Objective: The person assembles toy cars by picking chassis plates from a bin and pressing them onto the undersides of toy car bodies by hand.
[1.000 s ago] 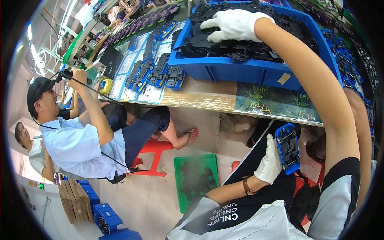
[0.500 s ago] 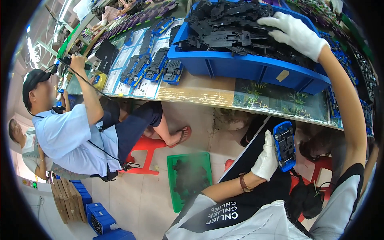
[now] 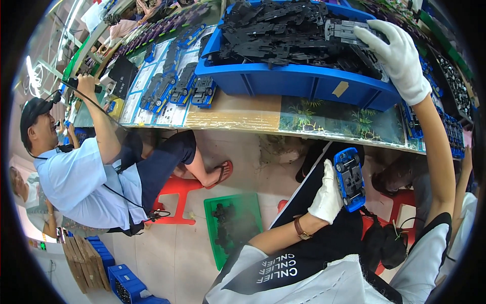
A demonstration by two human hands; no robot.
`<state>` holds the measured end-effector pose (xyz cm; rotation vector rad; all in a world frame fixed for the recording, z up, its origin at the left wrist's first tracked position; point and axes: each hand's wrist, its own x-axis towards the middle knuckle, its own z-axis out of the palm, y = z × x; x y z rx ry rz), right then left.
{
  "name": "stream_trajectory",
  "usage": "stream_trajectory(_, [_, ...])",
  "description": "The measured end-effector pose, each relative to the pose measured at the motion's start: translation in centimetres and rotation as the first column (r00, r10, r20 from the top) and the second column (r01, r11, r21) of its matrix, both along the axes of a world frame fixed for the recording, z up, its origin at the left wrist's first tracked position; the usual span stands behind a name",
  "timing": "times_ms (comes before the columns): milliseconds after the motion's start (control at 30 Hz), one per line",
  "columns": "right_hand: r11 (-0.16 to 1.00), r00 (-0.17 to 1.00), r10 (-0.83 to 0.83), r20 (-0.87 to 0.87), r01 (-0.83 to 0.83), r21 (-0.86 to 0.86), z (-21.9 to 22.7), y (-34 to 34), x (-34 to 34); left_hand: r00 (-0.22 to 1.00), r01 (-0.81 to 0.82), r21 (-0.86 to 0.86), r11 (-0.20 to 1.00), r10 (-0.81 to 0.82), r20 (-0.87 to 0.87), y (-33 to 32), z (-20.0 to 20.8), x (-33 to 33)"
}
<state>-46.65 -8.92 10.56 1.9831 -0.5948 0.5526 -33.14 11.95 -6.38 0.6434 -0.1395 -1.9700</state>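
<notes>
Head view, left to right: a row of blue toy cars (image 3: 203, 91) lies upside down on the table, well left of the right fingers, and a green tray (image 3: 252, 205) with dark parts stands on the floor, left of the left fingers. The gloved left hand (image 3: 326, 198) is closed round one side of a blue toy car (image 3: 349, 180), underside showing, just right of those fingers. Above, a blue bin (image 3: 283, 83) heaped with black plastic chassis parts (image 3: 273, 43) extends left of the right fingers. A greyer chassis plate (image 3: 347, 31) has its near end at the tips of the gloved right hand (image 3: 402, 61); those fingers are half curled, and whether they pinch the plate I cannot tell. The plate could slip or drag neighbours out, since the parts look interlocked and only its end is within reach; the car could drop if the one-sided left grip loosens. Half a second ago the right fingers were spread over darker parts, without this grey plate at their tips; the left hand held the car then too.
</notes>
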Motion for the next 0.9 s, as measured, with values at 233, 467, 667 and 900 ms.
stream_trajectory(233, [0.914, 0.888, 0.157, 0.432, -0.296, 0.277, -0.4, 1.3, -1.6, 0.997, -0.002, -0.021, 1.000, 0.000, -0.083, 0.1, -0.5, -0.1])
stream_trajectory(467, [0.804, 0.915, 0.014, 0.403, -0.250, 0.539, -1.5, 5.0, -2.4, 0.995, -0.025, -0.009, 1.000, 0.024, -0.100, -0.1, -1.2, 0.3])
stream_trajectory(667, [0.673, 0.873, -0.264, 0.410, -0.138, 0.727, -1.6, 6.5, -2.0, 0.995, -0.044, 0.021, 0.999, 0.046, -0.093, 0.0, -0.5, 0.5])
stream_trajectory(900, [0.613, 0.762, -0.328, 0.559, -0.278, 0.739, -2.1, 7.9, -1.7, 0.983, -0.140, 0.027, 0.990, 0.142, -0.113, 0.3, -0.2, 0.6])
